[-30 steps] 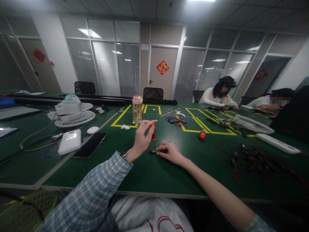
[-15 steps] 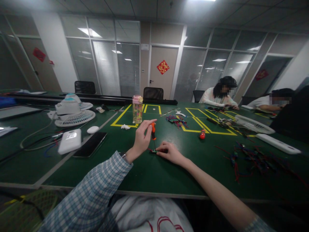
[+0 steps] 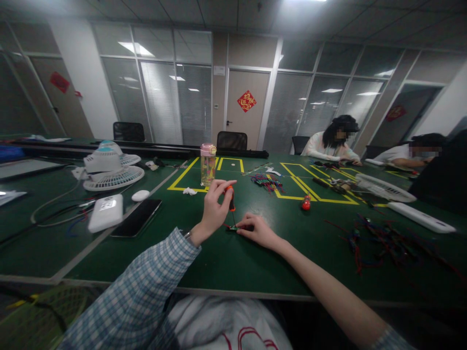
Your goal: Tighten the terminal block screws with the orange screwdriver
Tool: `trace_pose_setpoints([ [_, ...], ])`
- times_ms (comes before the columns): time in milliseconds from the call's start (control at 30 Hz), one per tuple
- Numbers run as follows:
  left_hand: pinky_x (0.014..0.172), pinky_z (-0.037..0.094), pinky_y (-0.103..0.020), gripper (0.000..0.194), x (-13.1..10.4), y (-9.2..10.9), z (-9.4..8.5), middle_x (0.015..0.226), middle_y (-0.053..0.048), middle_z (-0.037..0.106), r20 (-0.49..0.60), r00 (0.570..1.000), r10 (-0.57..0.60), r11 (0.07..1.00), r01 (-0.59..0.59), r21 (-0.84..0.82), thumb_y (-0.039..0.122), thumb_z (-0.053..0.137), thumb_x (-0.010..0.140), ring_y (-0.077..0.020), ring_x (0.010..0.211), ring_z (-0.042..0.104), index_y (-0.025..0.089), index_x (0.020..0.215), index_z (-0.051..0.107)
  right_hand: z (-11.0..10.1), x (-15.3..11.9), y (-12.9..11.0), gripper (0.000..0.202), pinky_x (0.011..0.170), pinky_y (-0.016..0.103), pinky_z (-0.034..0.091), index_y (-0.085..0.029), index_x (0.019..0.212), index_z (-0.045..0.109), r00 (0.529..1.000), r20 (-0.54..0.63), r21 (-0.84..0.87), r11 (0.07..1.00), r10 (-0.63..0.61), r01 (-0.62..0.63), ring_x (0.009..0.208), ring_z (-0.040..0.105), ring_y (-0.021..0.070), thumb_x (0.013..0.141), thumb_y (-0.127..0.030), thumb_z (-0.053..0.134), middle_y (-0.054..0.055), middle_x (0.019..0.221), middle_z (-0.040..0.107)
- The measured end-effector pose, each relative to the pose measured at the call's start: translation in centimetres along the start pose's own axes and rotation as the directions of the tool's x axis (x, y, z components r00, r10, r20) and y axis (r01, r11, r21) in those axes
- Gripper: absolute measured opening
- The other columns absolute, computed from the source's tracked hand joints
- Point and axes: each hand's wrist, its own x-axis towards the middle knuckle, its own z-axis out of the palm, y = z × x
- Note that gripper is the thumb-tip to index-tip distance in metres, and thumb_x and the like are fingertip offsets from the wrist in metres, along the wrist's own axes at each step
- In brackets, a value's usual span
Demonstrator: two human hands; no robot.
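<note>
My left hand is closed round the orange-and-black handle of a screwdriver, with the index finger stretched over its top. The screwdriver stands nearly upright, its thin shaft pointing down at a small green circuit board on the table. Whether the tip sits in a screw is too small to make out. Thumb and fingers of my right hand pinch the board's right end and keep it against the table. A bit of red wire shows at the board's left end.
Beyond my hands stand a pink-lidded bottle and a bundle of wired boards. A red round object and more wired boards lie right. Left are a phone, a white box and fans. Two people sit far right.
The fingers of my left hand have shifted slightly on the screwdriver handle, the thumb now covering more of it. My right hand and the circuit board stay in place.
</note>
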Motion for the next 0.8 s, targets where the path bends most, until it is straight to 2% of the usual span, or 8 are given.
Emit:
trace_pose_setpoints([
  [467,0.08,0.046,-0.029,0.025,-0.1,0.14,-0.12,0.094,-0.004,0.054,0.032,0.999,-0.006,1.0,0.006,-0.008,0.021,0.045,0.093,-0.0149,0.091,0.055,0.021,0.111,0.062,-0.12,0.03,-0.21,0.018,0.062,0.023,0.043,-0.017,0.095,0.074,1.0,0.008,0.0,1.0,0.006,-0.006,0.065,0.053,0.0118,0.079,-0.022,0.067,0.002,0.079,0.057],
  [667,0.073,0.047,-0.026,0.021,-0.1,0.06,0.02,0.093,-0.003,0.054,0.028,1.0,-0.012,1.0,0.013,-0.012,0.023,0.052,0.09,-0.013,0.083,0.054,0.021,0.109,0.063,0.0,0.05,0.04,0.018,0.063,0.023,0.043,-0.018,0.095,0.075,1.0,0.009,-0.018,1.0,-0.006,0.006,0.065,0.053,0.0118,0.079,-0.022,0.066,0.002,0.079,0.057],
  [800,0.075,0.046,-0.026,0.022,-0.05,0.26,-0.04,0.094,-0.004,0.055,0.037,0.999,-0.011,1.0,0.012,-0.021,0.021,0.048,0.092,-0.0135,0.086,0.055,0.02,0.108,0.063,0.05,0.04,0.08,0.018,0.064,0.024,0.043,-0.018,0.095,0.074,1.0,0.003,-0.005,1.0,-0.009,0.009,0.066,0.054,0.012,0.08,-0.022,0.066,0.003,0.081,0.058],
])
